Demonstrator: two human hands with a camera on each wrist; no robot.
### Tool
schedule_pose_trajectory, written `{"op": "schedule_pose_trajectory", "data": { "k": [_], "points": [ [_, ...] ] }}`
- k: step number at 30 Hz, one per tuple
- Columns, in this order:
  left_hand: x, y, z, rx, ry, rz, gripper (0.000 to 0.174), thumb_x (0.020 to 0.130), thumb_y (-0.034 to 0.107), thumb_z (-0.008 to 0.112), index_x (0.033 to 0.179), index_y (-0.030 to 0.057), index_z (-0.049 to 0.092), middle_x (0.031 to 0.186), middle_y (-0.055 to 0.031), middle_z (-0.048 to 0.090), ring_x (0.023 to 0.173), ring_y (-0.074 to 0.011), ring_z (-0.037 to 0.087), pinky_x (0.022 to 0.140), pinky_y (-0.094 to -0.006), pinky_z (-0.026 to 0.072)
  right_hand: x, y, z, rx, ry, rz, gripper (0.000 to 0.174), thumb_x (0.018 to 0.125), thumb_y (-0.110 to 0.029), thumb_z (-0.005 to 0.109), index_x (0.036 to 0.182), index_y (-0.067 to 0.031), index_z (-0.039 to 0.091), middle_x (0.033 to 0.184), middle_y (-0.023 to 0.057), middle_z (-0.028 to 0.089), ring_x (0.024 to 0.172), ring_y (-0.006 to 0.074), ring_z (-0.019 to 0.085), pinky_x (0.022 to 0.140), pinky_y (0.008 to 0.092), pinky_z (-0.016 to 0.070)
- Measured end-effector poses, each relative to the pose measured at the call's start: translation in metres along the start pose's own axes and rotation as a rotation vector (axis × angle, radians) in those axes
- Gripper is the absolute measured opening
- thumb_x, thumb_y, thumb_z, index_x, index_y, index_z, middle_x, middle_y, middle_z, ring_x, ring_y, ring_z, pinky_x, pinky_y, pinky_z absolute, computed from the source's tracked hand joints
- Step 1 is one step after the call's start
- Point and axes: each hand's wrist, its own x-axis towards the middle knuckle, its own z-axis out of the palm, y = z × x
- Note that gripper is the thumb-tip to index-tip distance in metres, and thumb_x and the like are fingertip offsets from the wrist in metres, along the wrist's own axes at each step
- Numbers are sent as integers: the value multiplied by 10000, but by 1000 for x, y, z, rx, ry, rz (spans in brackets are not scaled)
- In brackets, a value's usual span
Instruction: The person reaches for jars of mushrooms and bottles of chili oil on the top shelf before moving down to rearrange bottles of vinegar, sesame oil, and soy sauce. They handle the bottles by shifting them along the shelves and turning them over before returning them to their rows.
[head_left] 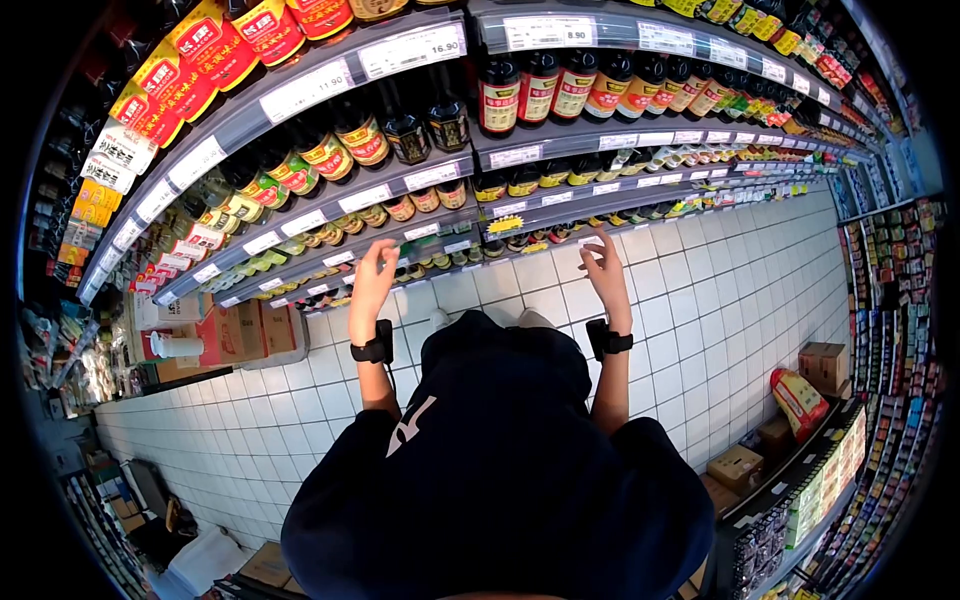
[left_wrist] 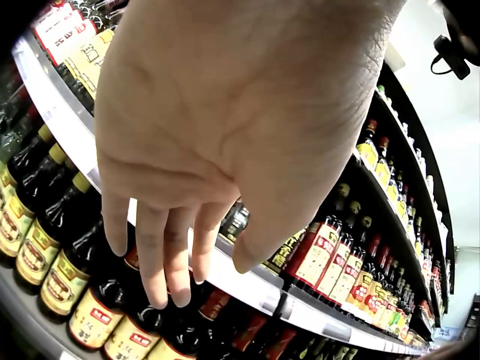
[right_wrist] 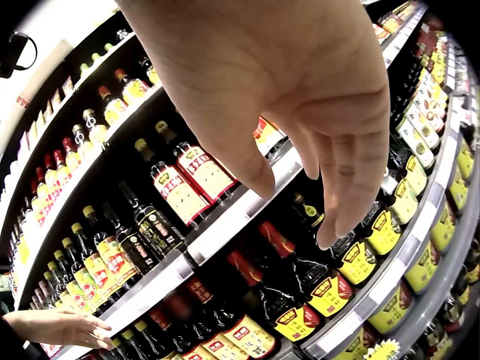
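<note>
Both hands are raised in front of the shelves of sauce bottles, holding nothing. My left hand (head_left: 374, 283) has its fingers loosely bent in the head view; in the left wrist view they hang down, relaxed, over a row of dark bottles (left_wrist: 64, 289) with yellow labels. To the right, my right hand (head_left: 606, 275) has its fingers spread a little. Seen from the right wrist, its fingers droop before dark bottles with yellow labels (right_wrist: 382, 232). Red-labelled bottles (right_wrist: 180, 193) stand on the shelf beside it. Each wrist wears a black strap with a camera (head_left: 374, 343).
Curved shelves with price tags (head_left: 548, 33) run across the front. White floor tiles (head_left: 700, 400) lie around the person. Cardboard boxes (head_left: 268, 332) stand at the left, and more boxes (head_left: 737, 466) with a red and yellow bag (head_left: 798, 402) at the right.
</note>
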Motion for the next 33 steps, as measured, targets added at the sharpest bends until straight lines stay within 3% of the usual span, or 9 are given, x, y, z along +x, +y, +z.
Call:
{"op": "schedule_pose_trajectory", "data": {
  "k": [2, 8, 19, 20, 22, 25, 26, 28, 33],
  "points": [
    [-1, 9, 18, 19, -59, 11, 306, 1015, 266, 612, 1199, 22, 625, 984, -101, 708, 978, -176, 649, 882, -322, 493, 1, 21, -16, 9, -5, 26, 533, 968, -170, 638, 1455, -60, 451, 1112, 180, 709, 760, 206, 718, 674, 328, 552],
    [-19, 34, 62, -14, -18, -6, 302, 1006, 242, 626, 1206, 15, 621, 939, -106, 701, 925, -186, 653, 841, -328, 502, 9, 34, -60, -24, -60, 16, 487, 974, -173, 631, 1417, -25, 494, 1117, 195, 709, 771, 219, 729, 682, 327, 554],
    [-84, 23, 88, 30, 71, -98, 303, 1000, 225, 586, 1211, 15, 641, 1043, -188, 734, 1038, -321, 700, 907, -399, 521, 30, 37, -88, -107, -166, -106, 395, 980, -167, 627, 1355, -59, 565, 1087, 156, 730, 779, 214, 728, 685, 322, 552],
    [-88, 21, 90, 33, 66, -103, 303, 1000, 225, 586, 1211, 15, 641, 1043, -188, 734, 1038, -321, 700, 907, -399, 521, 29, 40, -88, -99, -168, -128, 391, 981, -164, 627, 1353, -59, 567, 1092, 155, 728, 785, 215, 729, 691, 321, 552],
    [-95, 13, 95, 21, 97, -135, 319, 1019, 268, 600, 1197, 5, 628, 1041, -122, 713, 1011, -229, 672, 930, -354, 493, 20, 35, -88, -63, -182, -112, 392, 982, -157, 627, 1355, -57, 567, 1108, 161, 723, 801, 223, 728, 707, 322, 554],
    [-104, 21, 100, 16, 75, -150, 339, 1013, 284, 599, 1210, 10, 634, 1025, -161, 725, 1030, -285, 688, 918, -380, 503, 10, 31, -91, -43, -228, -87, 392, 1012, -196, 598, 1373, -50, 554, 1096, 99, 698, 846, 165, 703, 717, 277, 523],
    [-106, 28, 102, 28, 62, -178, 342, 1008, 285, 592, 1210, 13, 638, 1009, -192, 732, 1038, -332, 700, 906, -402, 511, 7, 29, -93, -43, -221, -78, 392, 1012, -196, 598, 1373, -50, 554, 1096, 99, 698, 846, 165, 703, 717, 277, 523],
    [-108, 31, 106, 31, 44, -182, 347, 1006, 285, 597, 1210, 7, 637, 1004, -196, 730, 1025, -331, 701, 899, -400, 509, 2, 26, -95, -26, -195, -65, 374, 994, -156, 607, 1352, -54, 574, 1105, 169, 718, 827, 236, 726, 737, 331, 557],
    [-100, 30, 110, 91, 26, -113, 344, 1007, 279, 595, 1201, -1, 642, 1007, -200, 729, 1012, -326, 701, 899, -397, 511, -5, 26, -100, -4, -142, -65, 375, 995, -149, 590, 1359, -58, 582, 1058, 161, 729, 824, 238, 725, 728, 335, 554]
  ]
}}
